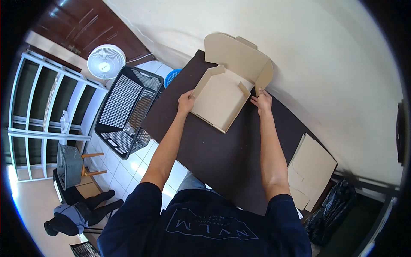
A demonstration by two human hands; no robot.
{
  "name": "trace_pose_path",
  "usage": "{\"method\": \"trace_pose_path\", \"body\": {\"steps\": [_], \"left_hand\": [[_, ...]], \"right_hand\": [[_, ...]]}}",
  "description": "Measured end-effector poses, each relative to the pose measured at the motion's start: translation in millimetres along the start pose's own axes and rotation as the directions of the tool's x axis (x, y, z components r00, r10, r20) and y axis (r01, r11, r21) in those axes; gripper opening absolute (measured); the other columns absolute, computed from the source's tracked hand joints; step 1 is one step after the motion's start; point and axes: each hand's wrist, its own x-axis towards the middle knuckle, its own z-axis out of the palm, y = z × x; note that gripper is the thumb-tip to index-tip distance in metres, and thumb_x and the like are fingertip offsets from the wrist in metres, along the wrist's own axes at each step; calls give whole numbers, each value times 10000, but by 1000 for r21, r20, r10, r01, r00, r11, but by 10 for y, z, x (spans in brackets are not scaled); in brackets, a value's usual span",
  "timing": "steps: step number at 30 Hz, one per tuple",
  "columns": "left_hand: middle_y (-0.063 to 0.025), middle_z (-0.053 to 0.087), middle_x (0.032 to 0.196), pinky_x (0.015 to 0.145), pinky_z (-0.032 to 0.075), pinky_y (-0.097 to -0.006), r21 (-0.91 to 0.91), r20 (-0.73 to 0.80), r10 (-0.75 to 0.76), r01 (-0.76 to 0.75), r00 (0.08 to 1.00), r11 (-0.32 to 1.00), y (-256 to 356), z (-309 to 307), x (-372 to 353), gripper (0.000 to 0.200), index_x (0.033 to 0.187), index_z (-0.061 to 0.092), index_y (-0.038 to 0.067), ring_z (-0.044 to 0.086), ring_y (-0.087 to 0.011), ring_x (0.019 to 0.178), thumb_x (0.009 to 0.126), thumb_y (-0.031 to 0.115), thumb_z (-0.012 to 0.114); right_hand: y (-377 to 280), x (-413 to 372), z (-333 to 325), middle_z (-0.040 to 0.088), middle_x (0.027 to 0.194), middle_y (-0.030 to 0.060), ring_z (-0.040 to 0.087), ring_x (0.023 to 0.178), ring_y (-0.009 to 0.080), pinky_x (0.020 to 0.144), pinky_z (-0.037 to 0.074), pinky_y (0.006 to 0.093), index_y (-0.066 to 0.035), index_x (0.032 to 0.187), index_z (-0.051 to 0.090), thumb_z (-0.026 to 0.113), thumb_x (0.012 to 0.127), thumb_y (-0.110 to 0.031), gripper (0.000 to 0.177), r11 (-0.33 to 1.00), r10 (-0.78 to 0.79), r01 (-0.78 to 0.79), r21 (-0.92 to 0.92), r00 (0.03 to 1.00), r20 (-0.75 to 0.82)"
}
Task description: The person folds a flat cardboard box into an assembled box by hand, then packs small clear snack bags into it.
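A brown cardboard box (220, 98) with its lid raised lies on the dark table (201, 150). Its low walls stand up around a bare bottom, and the lid (233, 53) leans back near the wall. My left hand (186, 103) grips the box's left side wall, fingers closed on the edge. At the right, my right hand (263, 102) pinches the lid's side flap (264, 77) near its lower end. Part of the fingers on each hand is hidden by the cardboard or by the hand itself.
Flat cardboard pieces (314, 167) lie at the table's right end, with a black plastic bag (336, 210) beyond. Left of the table stand a dark plastic basket (124, 96), a blue basket (172, 77) and a white fan (106, 62). Another person (77, 214) is at lower left.
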Motion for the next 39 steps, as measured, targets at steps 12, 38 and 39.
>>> {"method": "trace_pose_path", "body": {"steps": [12, 38, 39], "left_hand": [[-231, 663, 1090, 898, 499, -405, -48, -74, 94, -98, 993, 994, -437, -764, 1159, 296, 1149, 688, 97, 636, -377, 1039, 868, 113, 596], [-240, 627, 1133, 965, 444, -423, -35, 163, 94, -89, 982, 995, -579, -903, 1339, 342, 1262, 616, 113, 584, -381, 1109, 936, 187, 543], [-238, 622, 1154, 981, 435, -426, -39, 179, 108, -103, 978, 994, -619, -885, 1347, 358, 1280, 603, 117, 573, -381, 1130, 935, 196, 547]], "right_hand": [[-276, 300, 1491, 477, 1356, 231, 619, 1034, 377, 721, 599, 419, 14, 1427, 362, 500, 1003, -295, 543, 999, -29, 29, -45, 1000, -5], [-204, 580, 1643, 652, 841, 183, 631, 578, 260, 486, 520, 358, 39, 948, 651, 561, 956, -327, 376, 710, -559, 199, -675, 743, -368], [-248, 530, 1662, 645, 792, 163, 608, 529, 246, 465, 518, 352, 32, 995, 647, 564, 955, -339, 383, 791, -441, 177, -586, 829, -345]]}}
